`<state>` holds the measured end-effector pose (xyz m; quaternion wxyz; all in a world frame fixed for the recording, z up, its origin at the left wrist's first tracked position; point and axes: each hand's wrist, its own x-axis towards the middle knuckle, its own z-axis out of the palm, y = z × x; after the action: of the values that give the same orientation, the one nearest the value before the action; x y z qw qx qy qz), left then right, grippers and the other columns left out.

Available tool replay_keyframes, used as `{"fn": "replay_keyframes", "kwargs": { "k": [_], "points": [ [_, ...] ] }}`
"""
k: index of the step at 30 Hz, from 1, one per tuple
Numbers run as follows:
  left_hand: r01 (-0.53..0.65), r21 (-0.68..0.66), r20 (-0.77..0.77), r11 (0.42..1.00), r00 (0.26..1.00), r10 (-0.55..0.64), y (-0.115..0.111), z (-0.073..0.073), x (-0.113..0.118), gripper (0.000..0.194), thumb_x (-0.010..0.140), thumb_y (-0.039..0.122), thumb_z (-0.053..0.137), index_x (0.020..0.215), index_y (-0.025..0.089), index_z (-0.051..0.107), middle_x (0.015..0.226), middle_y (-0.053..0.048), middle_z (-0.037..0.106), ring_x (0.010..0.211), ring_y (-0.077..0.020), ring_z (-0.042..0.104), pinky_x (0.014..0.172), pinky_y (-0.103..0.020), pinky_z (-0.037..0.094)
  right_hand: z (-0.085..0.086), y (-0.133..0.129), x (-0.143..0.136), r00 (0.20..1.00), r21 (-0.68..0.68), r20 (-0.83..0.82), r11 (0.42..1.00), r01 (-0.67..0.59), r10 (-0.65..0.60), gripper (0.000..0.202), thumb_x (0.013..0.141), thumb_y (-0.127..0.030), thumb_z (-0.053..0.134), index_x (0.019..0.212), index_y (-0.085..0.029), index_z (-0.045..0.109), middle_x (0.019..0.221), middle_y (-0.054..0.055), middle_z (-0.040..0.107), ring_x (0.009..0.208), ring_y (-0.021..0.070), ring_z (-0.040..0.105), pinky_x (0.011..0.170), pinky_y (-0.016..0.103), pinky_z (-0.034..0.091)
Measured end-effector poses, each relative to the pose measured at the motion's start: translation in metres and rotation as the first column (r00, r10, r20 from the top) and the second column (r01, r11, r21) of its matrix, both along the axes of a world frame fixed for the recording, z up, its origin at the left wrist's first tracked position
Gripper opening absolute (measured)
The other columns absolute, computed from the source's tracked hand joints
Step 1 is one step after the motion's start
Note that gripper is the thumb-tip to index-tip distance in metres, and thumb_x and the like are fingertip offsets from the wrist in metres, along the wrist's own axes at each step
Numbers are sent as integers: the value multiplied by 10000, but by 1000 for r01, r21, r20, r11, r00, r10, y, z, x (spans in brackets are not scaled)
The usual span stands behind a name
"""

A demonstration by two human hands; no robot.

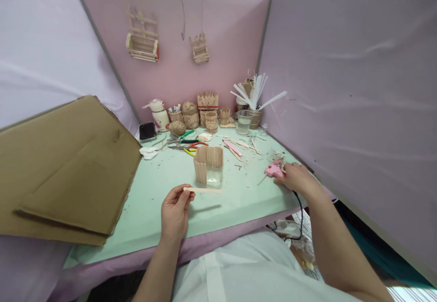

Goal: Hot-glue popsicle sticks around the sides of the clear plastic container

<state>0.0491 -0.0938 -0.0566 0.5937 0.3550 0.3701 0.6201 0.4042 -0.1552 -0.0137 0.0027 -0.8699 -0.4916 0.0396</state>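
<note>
My left hand [176, 208] pinches one end of a wooden craft stick [206, 190], which points right above the table. Just beyond the stick stands a clear container [214, 178] partly walled with upright craft sticks [201, 170]; its front right part is bare. Over at the table's right side, my right hand [296, 177] is closed round a pink glue gun [273, 169]. Its black cord [301, 218] drops over the table edge. The fingers' far side is partly hidden.
Pliers [191, 146], a pink cutter [232, 148] and stick scraps lie behind the container. Farther back are twine balls [178, 128], small stick baskets [211, 122], a water cup [243, 123] and a white bottle [160, 115]. Cardboard [75, 165] leans at left.
</note>
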Motion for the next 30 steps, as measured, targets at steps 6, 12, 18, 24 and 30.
{"fn": "replay_keyframes", "kwargs": {
  "k": [6,12,18,24,30],
  "points": [
    [7,33,-2,999,1000,-7,0,-2,-1,313,597,369,900,788,165,756,709,-11,706,619,-78,635,615,-163,536,-13,8,5,997,-1,-63,999,-33,33,383,893,-497,520,932,-138,648,962,161,682,875,277,633,639,318,373],
    [10,51,-18,999,1000,-9,-3,-1,1,300,601,361,890,774,160,751,666,-11,690,607,-89,627,603,-183,524,14,-5,-21,867,380,-424,921,-91,260,469,913,-566,451,1054,-179,675,1014,111,705,850,242,629,717,340,467],
    [-37,121,-38,992,998,42,-6,-2,2,239,644,333,851,790,172,752,649,0,672,605,-92,614,600,-193,500,31,-23,-70,457,491,-765,870,-41,454,588,864,-698,505,1152,-225,703,1197,115,678,897,236,645,735,346,538],
    [-153,231,-107,961,978,182,-9,-7,-1,113,723,240,772,817,183,749,656,12,657,599,-93,597,599,-202,485,28,-24,-116,312,464,-800,857,-223,513,658,854,-756,449,1062,-197,727,1073,119,694,826,199,600,654,298,509],
    [-209,339,-183,917,941,283,-13,-3,-1,73,734,211,750,803,187,741,694,7,659,600,-104,597,593,-221,492,27,-29,-141,283,432,-830,874,-221,481,635,862,-730,448,1009,-174,717,940,96,671,739,170,555,582,263,461]
  ]
}}
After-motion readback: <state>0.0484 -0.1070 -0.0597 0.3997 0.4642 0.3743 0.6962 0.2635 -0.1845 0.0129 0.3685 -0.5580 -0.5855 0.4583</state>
